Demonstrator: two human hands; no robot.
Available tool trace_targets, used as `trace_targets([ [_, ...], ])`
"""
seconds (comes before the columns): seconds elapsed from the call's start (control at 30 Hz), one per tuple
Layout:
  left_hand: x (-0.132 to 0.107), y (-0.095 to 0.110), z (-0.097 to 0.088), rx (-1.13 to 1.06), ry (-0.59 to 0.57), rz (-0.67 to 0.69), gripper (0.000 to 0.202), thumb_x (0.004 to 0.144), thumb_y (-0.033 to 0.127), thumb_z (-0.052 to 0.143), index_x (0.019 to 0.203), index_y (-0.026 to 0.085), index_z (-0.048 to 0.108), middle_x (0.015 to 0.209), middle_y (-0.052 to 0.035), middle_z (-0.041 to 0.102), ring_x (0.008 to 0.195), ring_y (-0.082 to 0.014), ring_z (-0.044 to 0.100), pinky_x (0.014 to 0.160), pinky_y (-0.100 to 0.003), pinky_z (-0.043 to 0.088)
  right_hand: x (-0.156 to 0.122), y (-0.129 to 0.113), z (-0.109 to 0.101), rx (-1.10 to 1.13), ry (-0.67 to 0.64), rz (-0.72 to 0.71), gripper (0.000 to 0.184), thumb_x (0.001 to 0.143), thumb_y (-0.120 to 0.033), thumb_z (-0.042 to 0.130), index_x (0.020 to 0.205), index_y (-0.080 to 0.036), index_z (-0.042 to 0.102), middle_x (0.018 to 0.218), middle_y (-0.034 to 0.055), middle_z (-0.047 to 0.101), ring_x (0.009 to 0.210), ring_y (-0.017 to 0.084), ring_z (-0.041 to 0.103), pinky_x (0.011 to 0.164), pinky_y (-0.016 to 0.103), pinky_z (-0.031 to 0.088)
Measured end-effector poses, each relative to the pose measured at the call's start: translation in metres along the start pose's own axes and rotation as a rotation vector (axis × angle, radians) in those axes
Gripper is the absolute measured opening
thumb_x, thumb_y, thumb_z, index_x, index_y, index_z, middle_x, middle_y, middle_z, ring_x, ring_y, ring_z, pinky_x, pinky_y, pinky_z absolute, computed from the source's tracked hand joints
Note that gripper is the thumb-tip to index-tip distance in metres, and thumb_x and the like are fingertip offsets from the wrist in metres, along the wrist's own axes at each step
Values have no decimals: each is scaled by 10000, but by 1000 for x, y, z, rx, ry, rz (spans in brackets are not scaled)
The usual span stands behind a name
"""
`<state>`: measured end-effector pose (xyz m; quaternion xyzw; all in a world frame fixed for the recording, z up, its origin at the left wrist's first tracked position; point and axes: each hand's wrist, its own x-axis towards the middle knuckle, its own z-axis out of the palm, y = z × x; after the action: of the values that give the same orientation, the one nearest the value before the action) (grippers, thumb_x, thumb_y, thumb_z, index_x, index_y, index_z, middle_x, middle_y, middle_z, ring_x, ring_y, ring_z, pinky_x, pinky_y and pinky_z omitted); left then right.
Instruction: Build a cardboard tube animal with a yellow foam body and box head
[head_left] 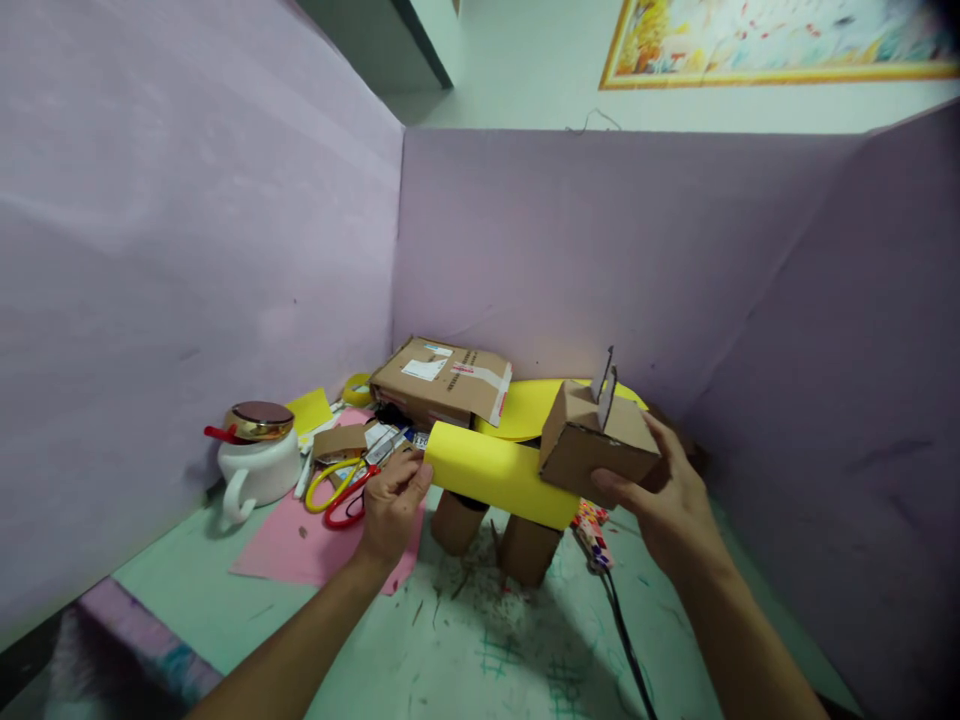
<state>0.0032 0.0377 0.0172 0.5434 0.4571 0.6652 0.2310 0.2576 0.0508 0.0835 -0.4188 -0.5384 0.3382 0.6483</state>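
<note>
My right hand [664, 490] grips a small brown cardboard box [592, 440] with two thin upright flaps on top, thumb in front and fingers behind. The box sits against the right end of a yellow paper-covered body [495, 475], which stands on brown cardboard legs [531, 550]. At the body's left end, my left hand [394, 505] is closed, pinching the edge of the yellow paper. Whether the box is fixed to the body I cannot tell. Near my left hand lie scissors with yellow handles [330, 485] and scissors with red handles [349, 505].
Pink paper [300, 545] lies under the scissors. A white mug [259, 470] with a gold-rimmed lid stands left. Behind are a flat parcel [442, 380], a yellow sheet [525, 405] and a yellow tape roll [358, 389]. A black cord [622, 625] runs forward. Purple panels [600, 250] enclose the table.
</note>
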Motion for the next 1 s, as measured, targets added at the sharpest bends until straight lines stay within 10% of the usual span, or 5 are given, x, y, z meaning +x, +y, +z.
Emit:
trace_targets([
  [0.77,1,1,-2,11,-11,-12,315,781,408,589,566,179,617,689,-36,626,706,-179,569,664,-271,459,0,-3,0,13,-70,-16,803,509,-332,840,1217,-244,471,1281,133,595,1147,329,577,944,466,488],
  [1.0,-2,-6,0,-58,-63,-61,323,804,433,579,965,164,654,946,-73,689,862,-222,637,766,-317,506,0,-1,0,-5,-59,12,815,531,-347,832,1245,-239,455,1302,151,576,1168,348,563,942,487,486],
])
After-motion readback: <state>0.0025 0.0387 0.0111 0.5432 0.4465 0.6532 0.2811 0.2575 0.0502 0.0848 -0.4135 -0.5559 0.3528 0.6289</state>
